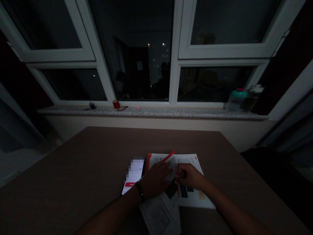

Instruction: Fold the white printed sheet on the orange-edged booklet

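A printed booklet [193, 197] lies open on the brown table, with text and dark pictures on its pages. One loose-looking page [160, 213] with a red edge is folded at an angle across it and hangs toward me. My left hand [156, 179], with a dark band on the wrist, lies over this page with its fingers stretched out. Beside it my right hand [189, 174] is closed in a pinch at the page's edge near the middle of the booklet; its fingertips are partly hidden. Left of the booklet lies a phone [134, 174] with its screen lit.
The dim table [85, 169] reaches to a wall under a window. On the granite sill [156, 112] stand a small dark bottle [92, 105], a red item [116, 104] with a cord, and a clear jug with a green top [237, 98] beside another clear container [251, 98].
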`<state>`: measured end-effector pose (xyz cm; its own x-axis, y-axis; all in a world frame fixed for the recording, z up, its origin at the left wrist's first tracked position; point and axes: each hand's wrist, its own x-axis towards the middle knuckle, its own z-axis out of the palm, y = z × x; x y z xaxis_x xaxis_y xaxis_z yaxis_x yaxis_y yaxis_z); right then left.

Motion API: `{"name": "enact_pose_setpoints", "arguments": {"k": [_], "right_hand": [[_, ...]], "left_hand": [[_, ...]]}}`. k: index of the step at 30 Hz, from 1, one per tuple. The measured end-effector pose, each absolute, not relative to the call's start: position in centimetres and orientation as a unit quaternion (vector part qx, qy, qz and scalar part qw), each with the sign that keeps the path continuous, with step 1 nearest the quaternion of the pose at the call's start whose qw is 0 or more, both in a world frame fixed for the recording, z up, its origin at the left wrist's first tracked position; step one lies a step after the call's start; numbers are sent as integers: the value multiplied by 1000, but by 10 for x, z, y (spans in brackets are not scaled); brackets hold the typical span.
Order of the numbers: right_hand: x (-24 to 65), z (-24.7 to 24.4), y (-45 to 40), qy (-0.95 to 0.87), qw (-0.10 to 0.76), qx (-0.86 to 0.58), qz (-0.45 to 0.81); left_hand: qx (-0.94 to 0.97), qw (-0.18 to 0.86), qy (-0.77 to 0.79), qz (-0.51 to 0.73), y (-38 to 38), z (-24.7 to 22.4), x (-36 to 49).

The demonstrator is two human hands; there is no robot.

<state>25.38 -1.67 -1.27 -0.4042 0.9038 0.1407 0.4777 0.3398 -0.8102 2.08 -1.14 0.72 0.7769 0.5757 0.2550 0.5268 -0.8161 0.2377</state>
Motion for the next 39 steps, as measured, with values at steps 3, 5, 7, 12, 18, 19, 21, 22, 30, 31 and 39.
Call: {"name": "enact_pose_setpoints", "arguments": {"k": [3, 5, 7, 12, 18, 19, 21, 22, 30, 31, 39], "right_hand": [[254, -10, -21, -793, 282, -427, 330], [253, -10, -20, -787, 289, -438, 324], [252, -13, -17, -763, 313, -471, 314], [252, -18, -9, -721, 351, -519, 296], [254, -14, -17, -767, 294, -461, 335], [254, -13, -19, -780, 285, -447, 332], [254, -12, -21, -795, 277, -432, 324], [253, -12, -21, -794, 279, -436, 320], [251, -17, -9, -721, 356, -529, 269], [252, -17, -9, -722, 353, -528, 273], [251, -8, -22, -802, 278, -448, 281]], "left_hand": [[940, 83, 293, 154, -12, 10, 22], [940, 86, 295, 150, -12, 11, 23], [940, 88, 296, 149, -12, 11, 24], [940, 86, 296, 148, -11, 7, 23], [942, 86, 291, 142, -12, 7, 22], [942, 86, 288, 146, -13, 8, 22], [943, 86, 286, 149, -13, 9, 23], [942, 86, 287, 149, -13, 10, 23], [942, 89, 293, 139, -12, 6, 22], [940, 88, 296, 143, -12, 5, 22], [939, 104, 296, 138, -16, 20, 26]]}}
